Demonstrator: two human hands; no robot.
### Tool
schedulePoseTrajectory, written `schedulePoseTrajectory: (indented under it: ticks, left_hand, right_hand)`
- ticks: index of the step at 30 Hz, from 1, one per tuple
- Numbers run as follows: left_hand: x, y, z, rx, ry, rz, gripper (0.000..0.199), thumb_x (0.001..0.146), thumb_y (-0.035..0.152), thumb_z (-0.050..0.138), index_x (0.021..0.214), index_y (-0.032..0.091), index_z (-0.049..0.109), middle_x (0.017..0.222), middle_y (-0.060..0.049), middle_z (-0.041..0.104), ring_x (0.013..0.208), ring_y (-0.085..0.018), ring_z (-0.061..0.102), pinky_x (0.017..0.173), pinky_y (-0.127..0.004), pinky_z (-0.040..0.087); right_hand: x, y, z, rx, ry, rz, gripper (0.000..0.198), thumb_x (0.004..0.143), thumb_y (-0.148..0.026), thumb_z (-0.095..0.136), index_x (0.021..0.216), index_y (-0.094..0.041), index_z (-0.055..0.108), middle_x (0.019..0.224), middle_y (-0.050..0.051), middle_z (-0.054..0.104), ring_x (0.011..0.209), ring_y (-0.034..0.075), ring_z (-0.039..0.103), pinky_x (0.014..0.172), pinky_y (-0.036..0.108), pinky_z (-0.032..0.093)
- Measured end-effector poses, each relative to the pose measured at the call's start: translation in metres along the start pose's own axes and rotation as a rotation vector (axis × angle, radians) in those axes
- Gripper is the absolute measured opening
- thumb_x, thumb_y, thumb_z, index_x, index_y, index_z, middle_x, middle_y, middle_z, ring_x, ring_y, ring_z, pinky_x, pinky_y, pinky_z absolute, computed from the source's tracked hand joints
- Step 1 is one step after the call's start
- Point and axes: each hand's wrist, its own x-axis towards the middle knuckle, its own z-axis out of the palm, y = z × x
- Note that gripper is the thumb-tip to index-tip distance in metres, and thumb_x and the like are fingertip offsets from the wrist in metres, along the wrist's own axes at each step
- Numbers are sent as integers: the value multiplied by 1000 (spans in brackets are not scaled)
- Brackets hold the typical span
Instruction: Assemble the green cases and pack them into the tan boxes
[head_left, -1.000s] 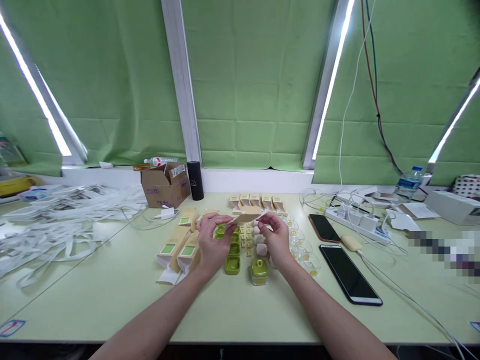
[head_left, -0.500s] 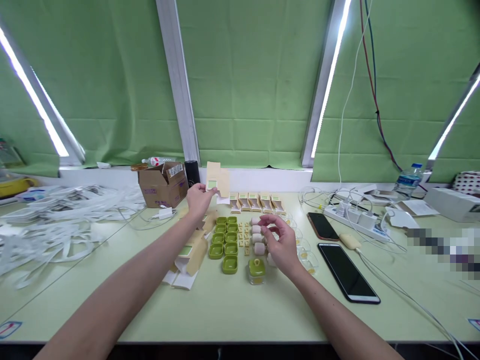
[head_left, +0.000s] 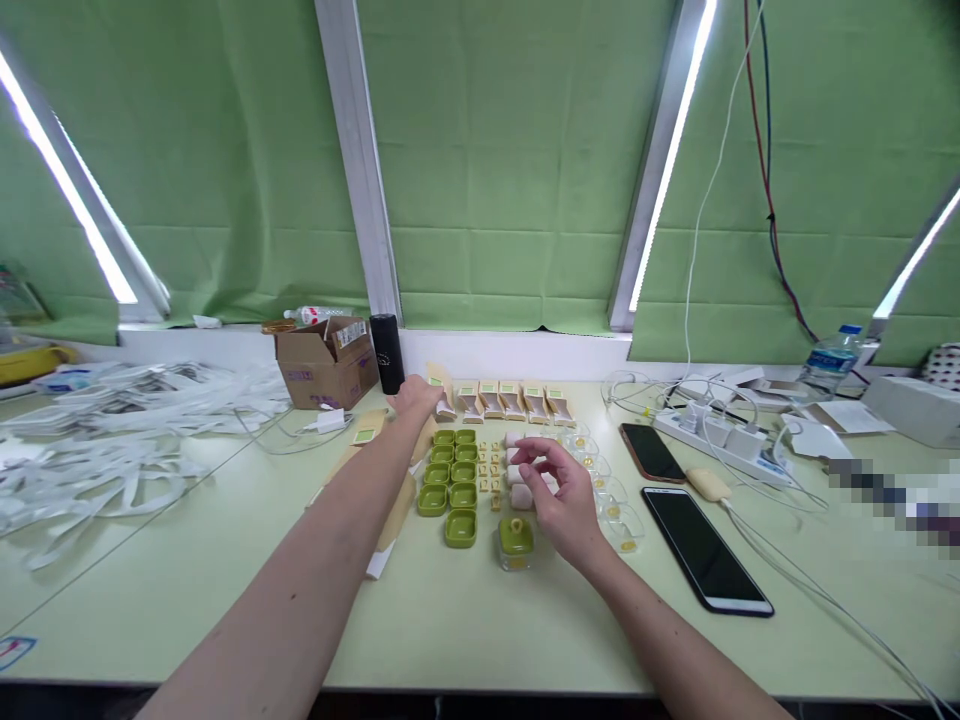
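My left hand (head_left: 417,394) reaches to the far side of the table, closed at a small tan cardboard box (head_left: 442,388) with a green label; its fingertips are partly hidden. This box stands at the left end of a row of similar open-fronted boxes (head_left: 513,402). Over the white rolls (head_left: 522,497), my right hand (head_left: 559,490) hovers with thumb and fingers curved apart, nothing visible in them. Green square lids (head_left: 460,528) lie in two columns beside small yellow pieces (head_left: 495,470). One clear jar with a green lid (head_left: 516,542) stands in front. Clear jars (head_left: 622,530) lie right of the rolls.
Flattened tan boxes (head_left: 394,515) lie partly under my left forearm. A brown carton (head_left: 326,370) and a black cylinder (head_left: 387,353) stand at the back. White straps (head_left: 135,410) spread at left. Two phones (head_left: 705,550) and a power strip (head_left: 720,445) with cables lie at right.
My left hand has lowered the tan box from in front of the wall to the left end of the row. My right hand stays near the rolls.
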Motion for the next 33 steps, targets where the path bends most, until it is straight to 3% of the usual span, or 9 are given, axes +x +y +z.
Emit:
schedulePoseTrajectory:
  ticks: [8,13,16,19,23,25,28,30,33]
  left_hand:
    - [-5,7,13,128,-80,89,50,78,61,76,103,18,75,119,-23,78,124,-44,66,111,-54,37]
    - [-11,8,-6,142,-38,111,48,83,59,70,107,18,75,122,-25,76,134,-49,56,109,-57,35]
    - [-25,7,-22,106,11,208,45,90,50,63,121,18,73,123,-23,75,138,-47,49,109,-57,34]
    - [-53,5,-34,40,17,377,47,94,42,60,137,24,66,126,-14,76,139,-41,46,112,-53,33]
    - [-112,-6,-49,-28,-124,607,33,93,42,63,121,32,75,116,-5,80,136,-35,50,112,-47,36]
    - [-146,-16,-58,-113,-287,782,32,91,42,66,119,32,77,120,-7,78,138,-36,50,114,-49,35]
    - [-193,-34,-70,-190,-425,919,39,86,49,73,120,32,78,126,-10,73,127,-35,60,107,-46,45]
    - [-218,-43,-74,-165,-444,964,47,83,51,77,127,33,75,129,-10,71,123,-35,62,103,-47,47]
    - [-241,-49,-70,-83,-455,1067,61,79,47,83,136,31,68,127,-10,73,133,-39,52,107,-51,42]
  right_hand:
    - [0,0,1,-17,-34,2,22,96,-25,61,115,-25,71,101,5,76,93,22,71,77,36,54]
    - [1,2,0,-21,-11,0,22,95,-25,61,115,-25,71,100,5,76,93,22,71,77,35,54]
    - [3,2,-3,-16,38,1,21,96,-27,62,115,-25,71,101,6,76,94,22,71,77,35,54]
    - [5,2,-5,7,96,20,20,96,-29,63,113,-24,70,100,6,76,95,22,71,78,36,55]
    - [11,2,-8,27,188,42,21,95,-33,64,113,-23,70,99,7,75,95,22,70,79,36,55]
    - [16,2,-9,44,222,54,22,94,-35,65,112,-22,69,96,6,75,93,23,70,76,35,54]
    - [28,2,-12,50,252,51,22,93,-35,65,110,-22,69,93,6,74,91,23,70,75,35,53]
    - [36,2,-14,32,246,34,22,93,-34,65,111,-22,69,97,7,75,93,23,71,74,34,52]
    - [45,6,-15,-12,222,6,22,94,-32,63,113,-21,68,98,7,75,94,23,71,73,33,50]
